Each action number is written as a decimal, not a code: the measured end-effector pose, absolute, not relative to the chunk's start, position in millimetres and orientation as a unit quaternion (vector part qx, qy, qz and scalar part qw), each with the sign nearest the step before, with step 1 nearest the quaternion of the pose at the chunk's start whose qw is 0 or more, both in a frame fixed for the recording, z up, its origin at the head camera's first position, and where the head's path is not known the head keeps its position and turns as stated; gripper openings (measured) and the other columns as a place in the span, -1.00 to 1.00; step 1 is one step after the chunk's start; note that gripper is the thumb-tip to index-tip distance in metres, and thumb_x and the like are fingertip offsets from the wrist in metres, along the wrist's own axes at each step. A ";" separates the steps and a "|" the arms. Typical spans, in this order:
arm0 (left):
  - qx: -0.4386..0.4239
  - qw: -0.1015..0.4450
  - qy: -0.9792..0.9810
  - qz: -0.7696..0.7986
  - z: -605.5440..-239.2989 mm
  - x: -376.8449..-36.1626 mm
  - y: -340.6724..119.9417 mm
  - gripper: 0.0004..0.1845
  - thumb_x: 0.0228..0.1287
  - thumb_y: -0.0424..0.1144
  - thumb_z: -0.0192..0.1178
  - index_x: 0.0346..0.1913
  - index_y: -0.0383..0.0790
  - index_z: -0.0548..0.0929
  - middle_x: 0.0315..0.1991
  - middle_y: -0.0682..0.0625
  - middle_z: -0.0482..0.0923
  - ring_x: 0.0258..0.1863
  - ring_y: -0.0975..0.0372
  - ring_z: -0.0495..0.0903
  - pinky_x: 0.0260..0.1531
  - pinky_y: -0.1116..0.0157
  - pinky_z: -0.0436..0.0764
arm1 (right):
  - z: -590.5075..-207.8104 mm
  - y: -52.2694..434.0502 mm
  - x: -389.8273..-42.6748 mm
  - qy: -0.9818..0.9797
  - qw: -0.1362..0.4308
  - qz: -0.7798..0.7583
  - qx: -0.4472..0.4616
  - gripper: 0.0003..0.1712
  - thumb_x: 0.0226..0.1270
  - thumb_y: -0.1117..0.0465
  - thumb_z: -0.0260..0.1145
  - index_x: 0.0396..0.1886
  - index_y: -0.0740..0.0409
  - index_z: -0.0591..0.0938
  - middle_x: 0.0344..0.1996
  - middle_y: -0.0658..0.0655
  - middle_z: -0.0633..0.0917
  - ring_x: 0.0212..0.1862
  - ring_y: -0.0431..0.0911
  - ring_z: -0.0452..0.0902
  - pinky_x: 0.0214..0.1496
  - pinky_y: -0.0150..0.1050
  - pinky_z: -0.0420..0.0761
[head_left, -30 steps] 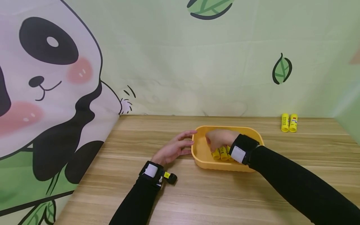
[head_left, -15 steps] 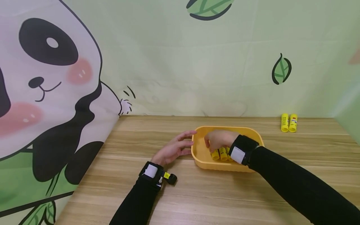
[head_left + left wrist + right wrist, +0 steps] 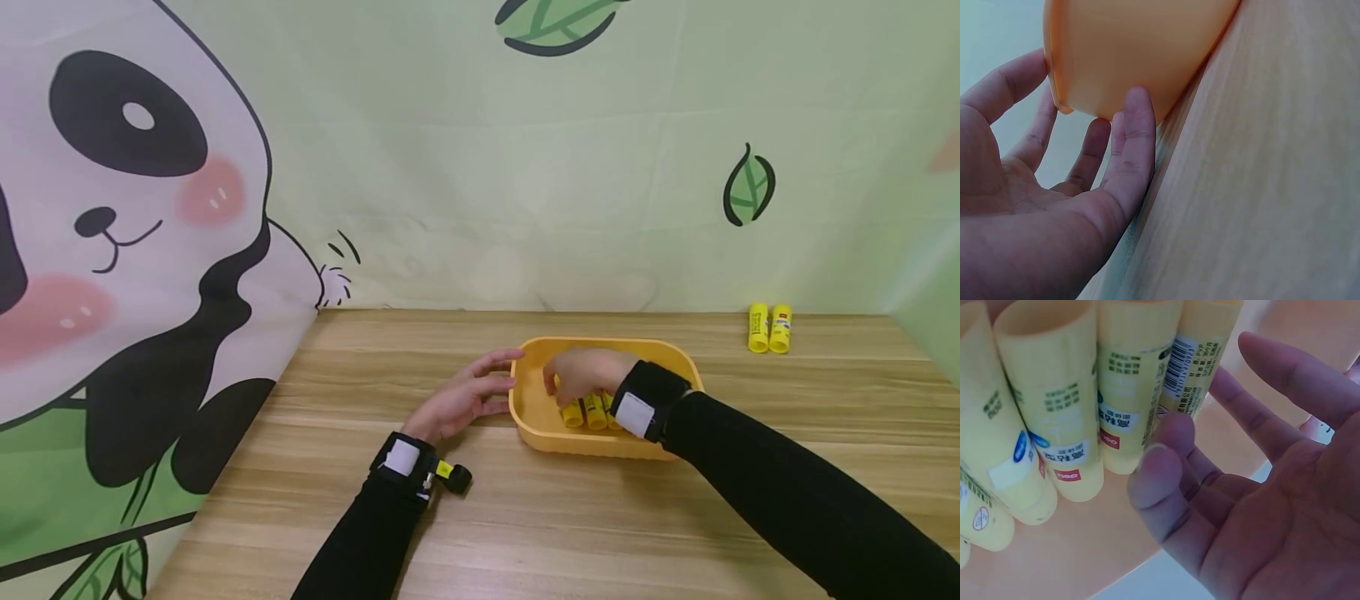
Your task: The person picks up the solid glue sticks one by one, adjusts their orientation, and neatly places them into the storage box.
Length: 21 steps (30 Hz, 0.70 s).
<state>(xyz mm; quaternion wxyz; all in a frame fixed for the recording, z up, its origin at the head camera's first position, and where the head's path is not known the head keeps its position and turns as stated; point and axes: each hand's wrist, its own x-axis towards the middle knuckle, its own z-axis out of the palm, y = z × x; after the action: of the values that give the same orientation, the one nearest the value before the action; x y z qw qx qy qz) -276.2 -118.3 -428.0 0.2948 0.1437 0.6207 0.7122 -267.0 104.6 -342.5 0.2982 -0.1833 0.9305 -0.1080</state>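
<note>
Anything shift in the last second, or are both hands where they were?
Almost nothing moved. The right hand stays inside the yellow tray over the glue sticks, its fingers holding none. The left hand still rests against the tray's left wall. The two glue sticks on the table are unchanged.

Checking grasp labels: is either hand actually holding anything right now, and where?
Nothing is gripped. The left hand rests straight fingers against the yellow tray on its outer left wall. The right hand hovers open over the glue sticks inside.

The glue sticks (image 3: 1072,419) carry labels with a barcode and print too blurred to read.
</note>
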 end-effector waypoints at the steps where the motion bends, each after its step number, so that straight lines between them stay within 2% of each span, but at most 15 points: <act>1: 0.144 0.295 0.620 0.712 -428.1 -276.2 -118.3 -0.48 0.60 -0.33 0.08 0.54 -0.13 0.37 0.46 -0.14 0.25 0.23 0.07 0.52 0.20 0.18 0.64 | -342.3 104.7 -267.0 0.930 0.299 -0.111 -0.183 -0.69 0.43 0.21 0.42 0.11 0.12 0.65 -0.23 0.15 0.56 -0.28 -0.03 0.48 -0.30 -0.29 0.47; 5: 0.147 0.295 0.621 0.711 -428.4 -276.6 -119.2 -0.47 0.60 -0.32 0.08 0.54 -0.13 0.36 0.47 -0.15 0.24 0.24 0.06 0.52 0.21 0.17 0.64 | -340.0 106.4 -267.0 0.929 0.300 -0.120 -0.180 -0.69 0.46 0.18 0.39 0.14 0.08 0.64 -0.21 0.16 0.57 -0.32 -0.02 0.49 -0.33 -0.25 0.53; 8: 0.148 0.294 0.624 0.709 -428.5 -276.8 -119.9 -0.46 0.60 -0.31 0.08 0.55 -0.13 0.35 0.47 -0.15 0.23 0.26 0.04 0.51 0.22 0.16 0.63 | -336.3 108.8 -267.3 0.930 0.291 -0.128 -0.187 -0.66 0.50 0.16 0.35 0.20 0.08 0.63 -0.12 0.18 0.61 -0.26 0.05 0.56 -0.24 -0.14 0.69; 11: 0.147 0.294 0.626 0.707 -428.3 -276.7 -120.3 -0.46 0.60 -0.30 0.08 0.55 -0.12 0.34 0.48 -0.16 0.22 0.28 0.02 0.49 0.23 0.15 0.63 | -332.8 111.1 -268.5 0.930 0.276 -0.130 -0.204 -0.64 0.53 0.15 0.32 0.23 0.10 0.63 0.00 0.21 0.64 -0.18 0.09 0.61 -0.17 -0.06 0.76; 16: 0.143 0.294 0.628 0.706 -428.0 -276.0 -119.6 -0.46 0.59 -0.30 0.09 0.55 -0.11 0.35 0.50 -0.16 0.22 0.29 0.02 0.49 0.23 0.15 0.63 | -327.0 115.0 -270.7 0.930 0.263 -0.130 -0.220 -0.63 0.56 0.15 0.28 0.26 0.13 0.63 0.09 0.24 0.62 -0.20 0.09 0.63 -0.21 -0.10 0.76; 21: 0.141 0.293 0.627 0.708 -428.1 -276.1 -118.6 -0.47 0.60 -0.30 0.08 0.55 -0.11 0.36 0.49 -0.16 0.24 0.28 0.02 0.50 0.23 0.15 0.63 | -316.8 129.6 -272.2 0.919 0.264 -0.187 -0.226 -0.59 0.59 0.17 0.22 0.31 0.21 0.58 -0.01 0.23 0.63 -0.27 0.02 0.56 -0.34 -0.25 0.65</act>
<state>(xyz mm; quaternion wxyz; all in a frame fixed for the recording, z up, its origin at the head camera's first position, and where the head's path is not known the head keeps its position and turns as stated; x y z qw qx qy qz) -276.1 -118.6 -428.1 0.2935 0.1407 0.6270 0.7078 -272.2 129.6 -316.8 0.2642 -0.2264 0.9186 -0.1875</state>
